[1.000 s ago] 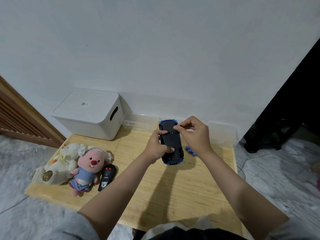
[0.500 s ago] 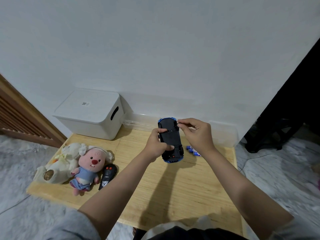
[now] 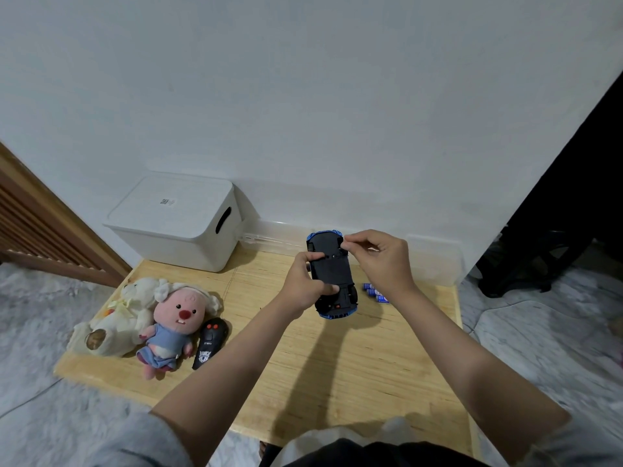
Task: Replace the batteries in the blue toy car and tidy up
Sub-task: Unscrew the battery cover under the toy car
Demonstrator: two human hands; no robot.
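Blue toy car (image 3: 332, 274), underside up: your left hand (image 3: 303, 286) grips it; right hand (image 3: 382, 261) fingertips pinch at the battery cover. Step: likely opening it. Next: blue batteries (image 3: 375, 292).

No wording can be read: the white storage box (image 3: 175, 217) bears a small square code label on its lid, the black remote control (image 3: 210, 343) carries a white emblem with blurred lettering, and the blue batteries (image 3: 375, 292) show illegible white print.
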